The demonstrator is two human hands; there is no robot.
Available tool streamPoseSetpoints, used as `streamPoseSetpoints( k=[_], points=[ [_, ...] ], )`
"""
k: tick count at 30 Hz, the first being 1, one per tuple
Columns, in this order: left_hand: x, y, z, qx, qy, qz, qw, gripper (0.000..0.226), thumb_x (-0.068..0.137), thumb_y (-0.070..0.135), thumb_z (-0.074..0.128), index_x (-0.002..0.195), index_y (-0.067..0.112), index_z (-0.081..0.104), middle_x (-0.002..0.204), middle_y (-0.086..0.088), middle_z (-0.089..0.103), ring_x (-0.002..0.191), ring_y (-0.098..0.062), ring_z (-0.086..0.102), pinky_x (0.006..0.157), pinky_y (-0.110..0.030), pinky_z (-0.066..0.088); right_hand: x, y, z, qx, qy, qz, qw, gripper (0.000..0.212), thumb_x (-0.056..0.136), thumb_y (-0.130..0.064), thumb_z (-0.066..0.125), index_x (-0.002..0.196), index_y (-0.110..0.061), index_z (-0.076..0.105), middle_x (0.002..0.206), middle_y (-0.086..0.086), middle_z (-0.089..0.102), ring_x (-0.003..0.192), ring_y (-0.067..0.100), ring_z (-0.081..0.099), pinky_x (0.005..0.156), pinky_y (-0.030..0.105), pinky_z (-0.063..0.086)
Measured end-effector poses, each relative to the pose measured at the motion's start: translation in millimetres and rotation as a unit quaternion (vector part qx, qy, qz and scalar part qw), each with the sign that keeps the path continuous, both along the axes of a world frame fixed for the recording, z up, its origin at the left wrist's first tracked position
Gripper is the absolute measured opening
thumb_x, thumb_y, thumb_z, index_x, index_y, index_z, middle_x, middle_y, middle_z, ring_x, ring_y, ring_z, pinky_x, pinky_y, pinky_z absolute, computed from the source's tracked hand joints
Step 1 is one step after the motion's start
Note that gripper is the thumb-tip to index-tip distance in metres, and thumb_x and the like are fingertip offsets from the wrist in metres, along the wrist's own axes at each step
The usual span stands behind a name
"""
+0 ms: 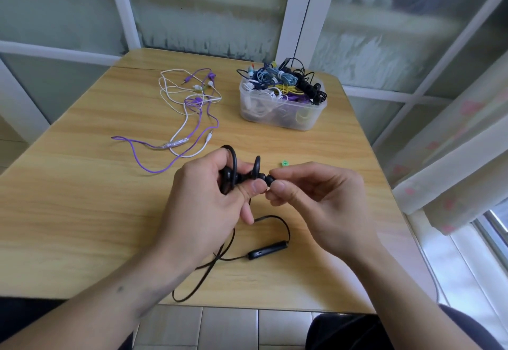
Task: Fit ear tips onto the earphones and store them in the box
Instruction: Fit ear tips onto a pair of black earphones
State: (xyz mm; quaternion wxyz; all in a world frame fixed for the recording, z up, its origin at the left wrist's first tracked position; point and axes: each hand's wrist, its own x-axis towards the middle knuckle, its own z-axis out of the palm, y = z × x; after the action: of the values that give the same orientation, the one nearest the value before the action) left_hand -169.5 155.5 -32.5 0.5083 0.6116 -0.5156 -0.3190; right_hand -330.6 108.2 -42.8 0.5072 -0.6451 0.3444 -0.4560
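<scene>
Earphones (233,176) sat gripped in the left hand (209,201) above the desk's (82,212) near edge. The right hand (316,201) pinched a tip (270,180) against them; the box (283,104) stood by the far edge.

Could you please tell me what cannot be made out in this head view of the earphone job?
- Black ear tip: the right hand pinches it; fingertips hide whether it is seated on the black earphones.
- Second earbud: buried in the grip of the left hand.
- Green ear tip: too small to tell its shape.
- Clear box: tangled cables hide what lies at the bottom.
- Black cable: runs off the table edge.
</scene>
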Motion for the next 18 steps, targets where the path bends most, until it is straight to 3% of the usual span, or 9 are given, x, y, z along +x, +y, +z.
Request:
streamPoseSetpoints(
  k=[6, 11, 18],
  points=[
    [-0.2, 1.5, 1.6, -0.016, 0.007, 0.010, 1.000, 0.016, 0.078, 0.020, 0.077, 0.079, 0.023, 0.061, 0.048, -0.004, 0.063, 0.032, -0.005, 0.047, 0.044, -0.015, 0.034, 1.3, 1.8, -0.6, -0.014, 0.019, -0.007, 1.000, 0.015, 0.076, -0.019, 0.075, 0.090, -0.012, 0.075, 0.077, 0.004, 0.075, 0.064, 0.019, 0.070, 0.066, 0.028, 0.056],
    [0.8, 0.9, -0.5, -0.034, -0.007, 0.027, 0.999, 0.019, 0.072, 0.017, 0.082, 0.075, 0.026, 0.066, 0.048, -0.003, 0.063, 0.042, -0.014, 0.059, 0.050, -0.013, 0.038, 2.8, 1.3, -2.3, 0.005, -0.011, -0.018, 1.000, 0.014, 0.080, -0.013, 0.071, 0.092, -0.007, 0.074, 0.074, 0.008, 0.075, 0.062, 0.020, 0.071, 0.064, 0.025, 0.056],
    [0.7, 1.4, 1.1, -0.051, -0.010, 0.041, 0.998, 0.024, 0.073, 0.015, 0.082, 0.072, 0.028, 0.063, 0.048, -0.006, 0.062, 0.041, -0.015, 0.056, 0.048, -0.011, 0.037, 0.1, -0.1, -0.5, 0.033, -0.037, 0.011, 0.999, 0.016, 0.076, -0.011, 0.073, 0.090, -0.004, 0.073, 0.075, 0.015, 0.074, 0.066, 0.029, 0.072, 0.068, 0.032, 0.058]
  ],
)
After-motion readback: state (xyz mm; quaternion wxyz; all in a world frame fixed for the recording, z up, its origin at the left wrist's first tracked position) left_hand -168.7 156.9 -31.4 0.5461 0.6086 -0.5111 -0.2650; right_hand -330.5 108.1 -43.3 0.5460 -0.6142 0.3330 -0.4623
